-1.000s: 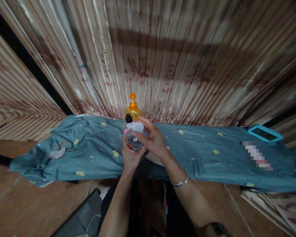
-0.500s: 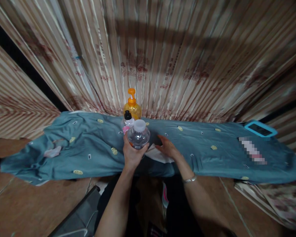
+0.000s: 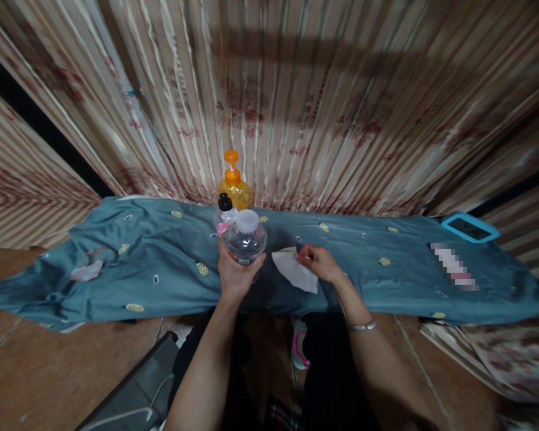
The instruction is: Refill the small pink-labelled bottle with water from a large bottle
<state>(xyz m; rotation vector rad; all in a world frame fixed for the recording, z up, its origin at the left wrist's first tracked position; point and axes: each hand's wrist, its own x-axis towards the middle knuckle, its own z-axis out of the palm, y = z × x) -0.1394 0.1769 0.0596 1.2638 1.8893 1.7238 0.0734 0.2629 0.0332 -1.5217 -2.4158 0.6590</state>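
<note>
My left hand is wrapped round a clear plastic bottle with a white cap, which stands upright above the cloth's middle. My right hand pinches the upper right edge of a white tissue, just right of the bottle. Behind the bottle stands a small clear bottle with a black cap and a pink label, partly hidden. Farther back, against the curtain, is a pump bottle with an orange top and yellow contents.
A teal patterned cloth covers the long narrow table. At the right lie a blue-framed device and a blurred-out item. A crumpled pale wrapper lies at the left. A striped curtain hangs right behind the table.
My right hand has closed from spread fingers onto the tissue's edge, and the tissue is now lifted at that side. My left hand keeps its hold on the bottle. The view has shifted slightly.
</note>
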